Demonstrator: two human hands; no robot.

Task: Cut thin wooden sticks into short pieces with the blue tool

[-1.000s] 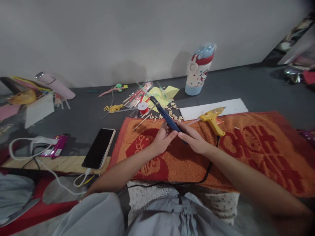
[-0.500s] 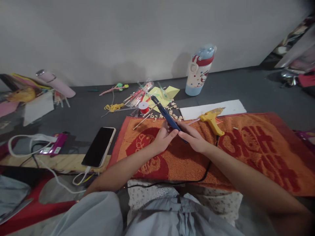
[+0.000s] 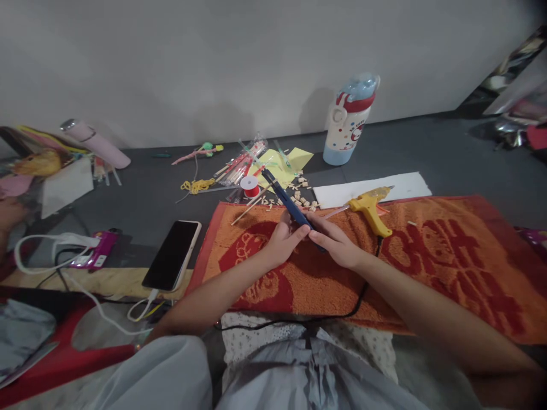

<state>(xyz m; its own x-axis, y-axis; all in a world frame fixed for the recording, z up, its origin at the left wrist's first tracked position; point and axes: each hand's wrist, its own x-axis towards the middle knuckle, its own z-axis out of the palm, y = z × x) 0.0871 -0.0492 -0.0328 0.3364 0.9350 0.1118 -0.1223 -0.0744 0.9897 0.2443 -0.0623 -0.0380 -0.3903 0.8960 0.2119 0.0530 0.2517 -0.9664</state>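
Over the orange towel [image 3: 325, 279], my two hands close around a long dark blue cutter [image 3: 289, 200] that points up and to the left. My left hand [image 3: 282, 239] grips its near side, thumb pressed along the handle. From the other side, my right hand [image 3: 334, 238] wraps the lower end, and the two thumbs nearly meet. A thin wooden stick [image 3: 265, 189] crosses by the cutter's dark tip; whether they touch I cannot tell. Beyond the tip lie small cut wood pieces [image 3: 302, 200], a red thread spool [image 3: 250, 187] and yellow paper [image 3: 277, 162].
A yellow glue gun [image 3: 371, 210] rests across a white board [image 3: 405, 185] and the towel, its black cable trailing below my hands. Behind stands a bottle [image 3: 348, 128]. A phone [image 3: 173, 253] lies left. Another person's hand [image 3: 12, 213] shows at the far left.
Another person's hand has come into view at the far left edge. My hands and the cutter have hardly moved. The view has shifted slightly.
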